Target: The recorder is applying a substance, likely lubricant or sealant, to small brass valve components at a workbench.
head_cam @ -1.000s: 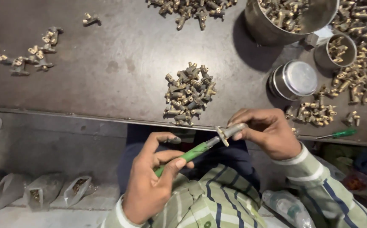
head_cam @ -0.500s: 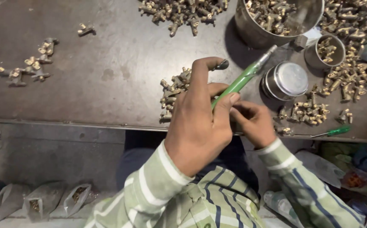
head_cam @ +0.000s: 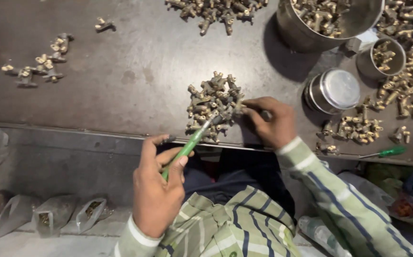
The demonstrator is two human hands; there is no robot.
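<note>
Large steel bowl (head_cam: 330, 24), upper right: rim cut by the top edge. Green screwdriver (head_cam: 189, 143), centre: tip lost among the brass fittings (head_cam: 211, 107). Right hand (head_cam: 270, 121): fingertips blurred, grasped piece indistinct. Plastic bags (head_cam: 49, 214), lower left: contents too small to tell.

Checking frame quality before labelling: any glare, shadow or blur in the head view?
Head view: glare on the shiny lid and the big steel pot rim; the pot throws a dark shadow leftward on the table. Left hand with green screwdriver and right hand at the brass parts pile are slightly soft; under-table area is dim.
</note>
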